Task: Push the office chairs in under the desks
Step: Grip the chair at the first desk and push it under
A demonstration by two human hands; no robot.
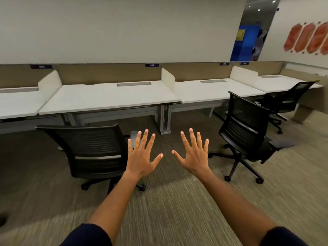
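A row of white desks runs along a beige partition. A black mesh office chair stands on the carpet in front of the middle desk, its back toward me, away from the desk edge. A second black chair stands to the right, turned at an angle and out from its desk. A third black chair sits at the far right, close against its desk. My left hand and my right hand are held out in front of me, fingers spread, holding nothing, just right of the near chair's back.
Grey desk legs stand between the desks. White divider panels separate the desktops. Striped carpet covers the floor around me. A wall with orange panels closes the right side.
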